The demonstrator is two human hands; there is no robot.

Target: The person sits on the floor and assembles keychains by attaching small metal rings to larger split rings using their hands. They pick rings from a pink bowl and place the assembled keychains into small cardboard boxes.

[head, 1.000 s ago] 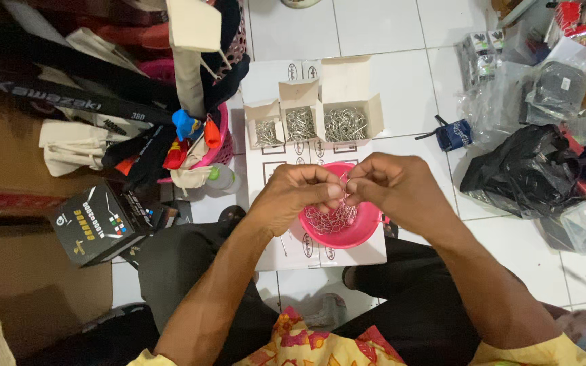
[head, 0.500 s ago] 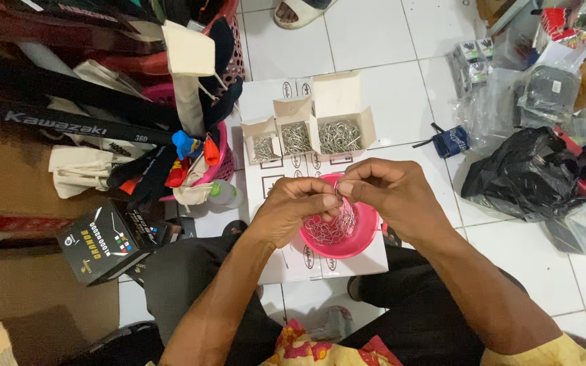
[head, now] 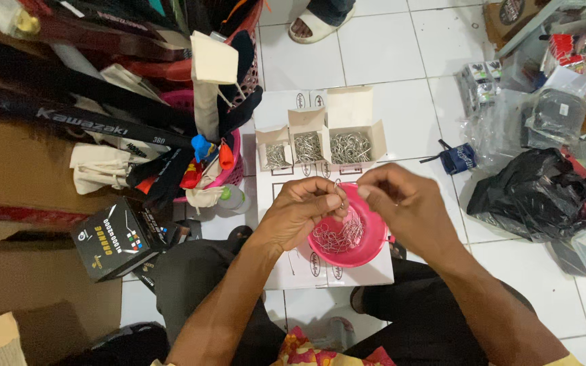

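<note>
Three small open cardboard boxes [head: 308,144] in a row, flaps up, pale cream, full of small metal wire pieces — set on a flat white box [head: 374,271] with little printed marks, lying on the tiled floor. Left of that, a black carton [head: 120,237], tilted, with white and yellow print and a small coloured patch. Far left, plain brown cardboard cartons [head: 15,169]. Upper right, clear plastic packets [head: 551,115] with grey contents — beside a crumpled black bag [head: 530,196].
</note>
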